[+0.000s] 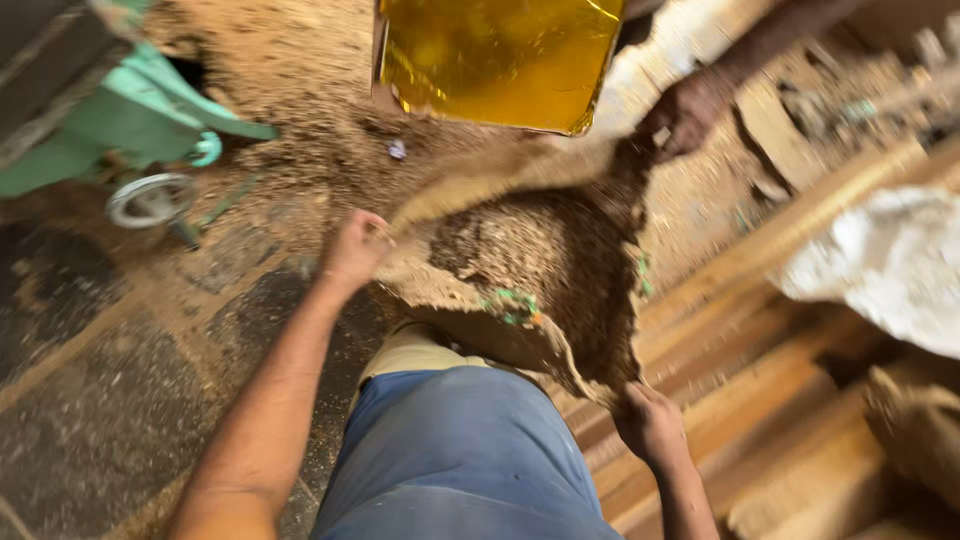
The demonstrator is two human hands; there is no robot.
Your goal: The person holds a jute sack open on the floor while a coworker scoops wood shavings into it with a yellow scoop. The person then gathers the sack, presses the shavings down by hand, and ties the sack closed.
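While both hands grip the rim, the sack (540,270) hangs open in front of the person, mouth up, partly filled with sawdust (560,250). Left hand (355,248) is clenched on the near-left edge of the rim, arm stretched out from lower left. Right hand (648,425) is fisted on the near-right corner, lower in frame. Another person's hand (690,110) grasps the far-right edge, coming in from top right, so the mouth is held at three points. Small green bits (515,302) sit on the inner left fold of the sack.

Gold tin (500,60) is tilted just above the far rim, its open face toward the camera; the rim's far edge touches or nearly touches its bottom corner, cannot tell which. Blue cloth (460,460) on the person's legs fills bottom centre, right below the sack, hiding the sack's bottom.

Floor (110,370) at left is dark with a sawdust layer, thicker toward the top. Green machine (130,120) with a round handwheel (152,200) stands top left, well apart from the sack. Wood planks (760,370) lie along the right, close beside the right hand. White bag (890,265) rests on them at the right edge. Picture is motion-blurred, fine detail unclear.
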